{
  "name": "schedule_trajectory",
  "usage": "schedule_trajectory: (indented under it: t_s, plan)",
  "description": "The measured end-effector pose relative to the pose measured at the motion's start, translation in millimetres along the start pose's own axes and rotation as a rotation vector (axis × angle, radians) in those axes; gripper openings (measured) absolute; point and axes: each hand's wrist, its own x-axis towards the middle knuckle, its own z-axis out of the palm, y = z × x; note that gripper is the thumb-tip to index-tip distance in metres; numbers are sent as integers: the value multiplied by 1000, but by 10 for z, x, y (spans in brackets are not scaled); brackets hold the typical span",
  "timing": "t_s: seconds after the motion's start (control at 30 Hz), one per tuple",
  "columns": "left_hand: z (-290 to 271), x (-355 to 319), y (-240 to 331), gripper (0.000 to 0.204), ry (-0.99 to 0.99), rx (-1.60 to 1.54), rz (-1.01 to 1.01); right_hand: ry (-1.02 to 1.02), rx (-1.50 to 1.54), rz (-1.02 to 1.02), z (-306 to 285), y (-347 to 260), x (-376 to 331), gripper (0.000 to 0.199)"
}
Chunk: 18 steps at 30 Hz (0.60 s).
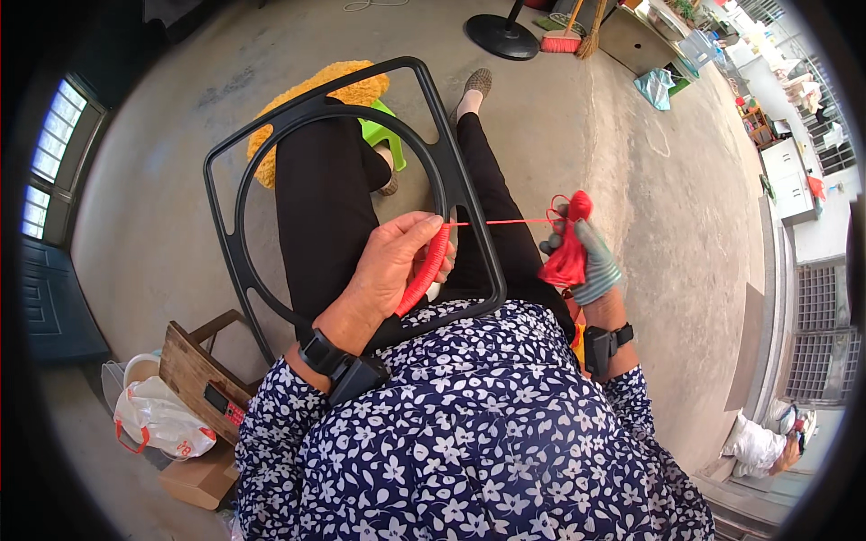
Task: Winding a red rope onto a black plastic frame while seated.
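Note:
A black frame (419, 86), squarish outside with a round ring inside, lies tilted across my lap. Red cord (424, 282) is wound in tight turns round the lower right part of its ring. My left hand (390, 266), bare, is closed round this wound stretch, thumb pressed near the end of the turns. From there a single red strand runs taut to the right. My right hand (595, 261), in a grey-green glove, is closed on a bundle of red cord (566, 257) with loose loops hanging from it.
A green stool (386, 131) with a fluffy yellow cover (361, 86) stands beyond my legs. To the left are a wooden chair (203, 379), a white bag (161, 417) and a cardboard box (200, 476). Farther off are a round black base (502, 38) and a red broom (561, 41).

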Motion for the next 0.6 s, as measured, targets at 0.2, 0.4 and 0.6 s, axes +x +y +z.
schedule_trajectory:
  t_s: [0.2, 0.4, 0.6]
  plan:
    - [35, 17, -33, 29, -10, 45, -22, 84, -124, -46, -142, 225, 286, 31]
    - [22, -15, -63, 28, -10, 48, -39, 102, 291, -76, -995, 403, 629, 21]
    - [-26, -29, -78, 28, -5, 26, -24, 534, 295, -185, -1777, 145, 673, 19]
